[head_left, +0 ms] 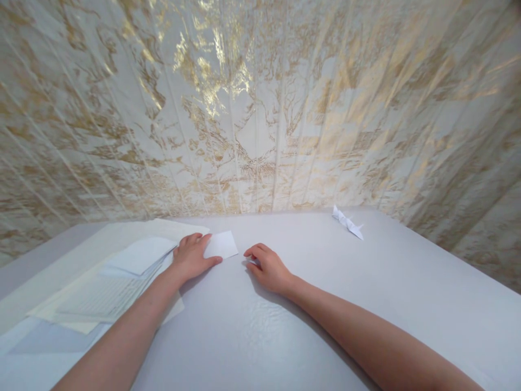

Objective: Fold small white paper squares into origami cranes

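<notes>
A small white square of paper [222, 244] lies flat on the table, a little left of the middle. My left hand [193, 256] rests on its left part, with fingers spread and the thumb along the paper's near edge. To the right of the paper and apart from it is my right hand [268, 269], set down on the tabletop. Its fingers are loosely curled, and a gap shows between thumb and forefinger with nothing visible in it. Several folded white paper pieces [348, 223], with pointed tips, stand in a row toward the back right.
Loose sheets [140, 256], some with printed lines [100, 297], overlap in a spread pile on the left, partly under my left forearm. The white table [228, 336] meets a wall covering [260, 108] with a gold pattern at its back edge.
</notes>
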`<action>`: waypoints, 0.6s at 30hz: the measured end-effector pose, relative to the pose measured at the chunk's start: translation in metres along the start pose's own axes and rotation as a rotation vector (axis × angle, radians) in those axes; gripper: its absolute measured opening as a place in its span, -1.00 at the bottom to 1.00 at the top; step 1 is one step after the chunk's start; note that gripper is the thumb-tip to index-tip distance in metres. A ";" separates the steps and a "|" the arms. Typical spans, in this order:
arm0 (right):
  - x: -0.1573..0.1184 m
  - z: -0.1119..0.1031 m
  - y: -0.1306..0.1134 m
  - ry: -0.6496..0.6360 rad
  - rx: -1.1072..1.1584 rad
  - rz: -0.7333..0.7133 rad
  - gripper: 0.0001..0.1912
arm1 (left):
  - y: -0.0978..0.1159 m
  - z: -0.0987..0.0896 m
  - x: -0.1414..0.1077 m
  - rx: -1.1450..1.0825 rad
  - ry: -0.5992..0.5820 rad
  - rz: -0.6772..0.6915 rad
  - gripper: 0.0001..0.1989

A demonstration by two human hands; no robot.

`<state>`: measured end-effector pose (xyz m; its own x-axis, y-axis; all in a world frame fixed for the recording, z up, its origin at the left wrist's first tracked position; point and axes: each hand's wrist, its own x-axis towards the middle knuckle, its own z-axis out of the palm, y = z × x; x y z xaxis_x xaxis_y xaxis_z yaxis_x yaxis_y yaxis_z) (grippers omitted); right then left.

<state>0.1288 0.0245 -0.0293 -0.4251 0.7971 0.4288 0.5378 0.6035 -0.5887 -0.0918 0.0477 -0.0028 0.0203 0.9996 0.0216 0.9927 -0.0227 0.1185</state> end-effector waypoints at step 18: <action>-0.001 0.002 0.000 -0.017 -0.082 -0.028 -0.67 | 0.006 0.003 0.008 -0.195 0.044 -0.012 -0.44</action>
<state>0.1276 0.0238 -0.0313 -0.4522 0.7802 0.4322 0.5830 0.6253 -0.5188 -0.0855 0.0557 -0.0048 -0.0006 0.9981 0.0618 0.9508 -0.0186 0.3094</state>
